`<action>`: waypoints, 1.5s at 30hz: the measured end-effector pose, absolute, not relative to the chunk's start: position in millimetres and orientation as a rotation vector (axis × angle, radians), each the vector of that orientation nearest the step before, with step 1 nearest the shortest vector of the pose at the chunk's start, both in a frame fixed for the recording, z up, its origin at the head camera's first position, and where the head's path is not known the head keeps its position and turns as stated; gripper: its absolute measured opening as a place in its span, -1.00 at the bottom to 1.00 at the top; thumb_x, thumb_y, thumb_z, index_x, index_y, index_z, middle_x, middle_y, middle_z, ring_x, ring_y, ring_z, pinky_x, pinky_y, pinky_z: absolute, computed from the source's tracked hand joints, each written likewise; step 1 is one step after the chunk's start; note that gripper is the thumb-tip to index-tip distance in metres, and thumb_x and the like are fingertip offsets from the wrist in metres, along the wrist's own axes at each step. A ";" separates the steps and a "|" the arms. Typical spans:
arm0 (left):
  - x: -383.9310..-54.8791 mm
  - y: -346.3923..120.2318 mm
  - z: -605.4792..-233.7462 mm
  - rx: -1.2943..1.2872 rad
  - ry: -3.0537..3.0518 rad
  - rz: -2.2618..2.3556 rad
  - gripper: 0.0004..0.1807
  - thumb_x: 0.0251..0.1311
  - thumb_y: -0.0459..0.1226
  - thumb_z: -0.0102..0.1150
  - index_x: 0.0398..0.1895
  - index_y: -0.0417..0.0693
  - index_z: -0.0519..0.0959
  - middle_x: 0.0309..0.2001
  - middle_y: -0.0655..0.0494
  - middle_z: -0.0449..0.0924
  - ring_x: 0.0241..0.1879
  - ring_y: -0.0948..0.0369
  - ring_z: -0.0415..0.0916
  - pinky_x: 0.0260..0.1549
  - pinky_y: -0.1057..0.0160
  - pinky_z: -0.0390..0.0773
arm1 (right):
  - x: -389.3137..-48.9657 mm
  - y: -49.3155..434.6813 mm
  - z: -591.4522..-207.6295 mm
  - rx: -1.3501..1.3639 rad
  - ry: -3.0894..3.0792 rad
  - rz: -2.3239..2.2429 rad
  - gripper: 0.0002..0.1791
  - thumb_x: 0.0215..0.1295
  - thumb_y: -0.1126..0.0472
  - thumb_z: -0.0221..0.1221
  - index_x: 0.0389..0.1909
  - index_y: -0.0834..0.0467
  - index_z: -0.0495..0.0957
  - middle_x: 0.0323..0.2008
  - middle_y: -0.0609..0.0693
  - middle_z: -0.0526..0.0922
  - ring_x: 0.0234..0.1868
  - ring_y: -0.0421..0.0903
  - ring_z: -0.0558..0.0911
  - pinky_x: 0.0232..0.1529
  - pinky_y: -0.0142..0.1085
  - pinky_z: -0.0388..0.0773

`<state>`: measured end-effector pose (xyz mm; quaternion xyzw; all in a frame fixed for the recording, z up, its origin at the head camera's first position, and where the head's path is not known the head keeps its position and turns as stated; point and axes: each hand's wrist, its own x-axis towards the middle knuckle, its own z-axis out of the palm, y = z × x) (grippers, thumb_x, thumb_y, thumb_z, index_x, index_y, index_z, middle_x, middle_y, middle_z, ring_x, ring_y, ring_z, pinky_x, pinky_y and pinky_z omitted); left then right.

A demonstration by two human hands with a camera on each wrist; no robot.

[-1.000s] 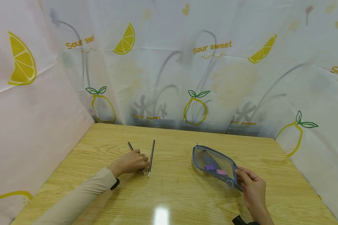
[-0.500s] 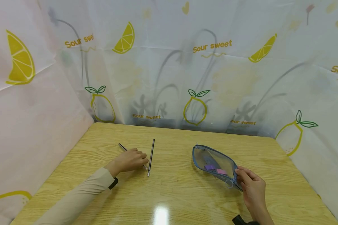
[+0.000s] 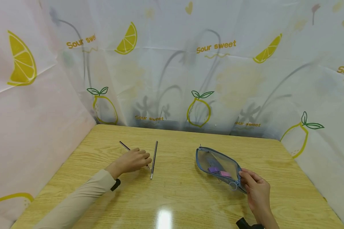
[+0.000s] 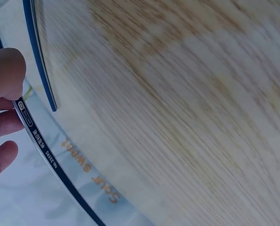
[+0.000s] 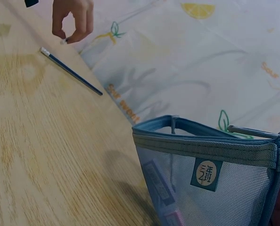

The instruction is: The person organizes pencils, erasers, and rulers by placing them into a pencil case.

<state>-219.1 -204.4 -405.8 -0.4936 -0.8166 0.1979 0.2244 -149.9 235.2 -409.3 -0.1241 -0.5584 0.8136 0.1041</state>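
My left hand point(image 3: 133, 159) pinches a dark striped pencil point(image 4: 41, 141) between thumb and fingers, near its eraser end. In the head view this pencil slants, its far tip pointing to the back left. Just right of that hand, a second matching pencil point(image 3: 154, 159) lies on the table, white eraser end toward me. My right hand point(image 3: 259, 190) grips the near right end of a blue mesh pencil case point(image 5: 239, 181), thumb on its rim. The zipped top stands open. Inside sit a purple block point(image 3: 213, 170) and a pink block point(image 3: 225, 174), which look like erasers.
The wood-grain table point(image 3: 175, 197) reaches back to a white, lemon-printed cloth point(image 3: 166, 79) hanging behind and at both sides. A ring-shaped zip pull point(image 3: 233, 186) hangs at the case's near end. A black band point(image 3: 115, 185) circles the left wrist.
The pencil in my left hand has turned, its far tip swinging left and its eraser end rising a little away from me. The second pencil, the right hand and the case have stayed put.
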 end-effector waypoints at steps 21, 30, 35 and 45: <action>-214.2 -194.9 -390.9 -1.281 -2.215 0.526 -0.76 0.06 -0.33 0.41 -0.35 -0.05 0.48 -0.39 0.12 0.47 -0.46 0.21 0.41 -0.53 0.29 0.40 | -149.8 236.5 -408.5 -0.351 -1.663 2.392 -0.84 0.24 0.42 0.26 -0.45 0.16 0.76 -0.61 -0.07 0.65 -0.58 -0.25 0.59 -0.53 -0.46 0.53; -210.6 -187.9 -385.9 -1.259 -2.201 0.519 -0.78 0.08 -0.32 0.40 -0.28 -0.05 0.53 -0.35 0.12 0.51 -0.42 0.21 0.44 -0.49 0.29 0.44 | -149.0 236.2 -409.5 -0.332 -1.651 2.409 -0.85 0.23 0.43 0.26 -0.44 0.19 0.75 -0.60 -0.06 0.65 -0.58 -0.24 0.59 -0.52 -0.46 0.54; -206.8 -183.9 -381.4 -1.266 -2.175 0.479 -0.74 0.03 -0.34 0.43 -0.29 -0.07 0.51 -0.32 0.11 0.51 -0.41 0.20 0.42 -0.48 0.29 0.43 | -148.7 235.7 -409.5 -0.337 -1.649 2.412 -0.85 0.24 0.42 0.25 -0.44 0.18 0.75 -0.61 -0.06 0.64 -0.58 -0.24 0.58 -0.52 -0.46 0.53; -202.1 -172.9 -374.6 -1.293 -2.094 0.449 -0.73 0.00 -0.33 0.45 -0.32 -0.07 0.50 -0.34 0.11 0.49 -0.43 0.22 0.40 -0.50 0.32 0.41 | -149.1 234.6 -409.5 -0.348 -1.654 2.393 -0.84 0.23 0.43 0.25 -0.45 0.19 0.75 -0.61 -0.06 0.65 -0.59 -0.24 0.58 -0.53 -0.45 0.53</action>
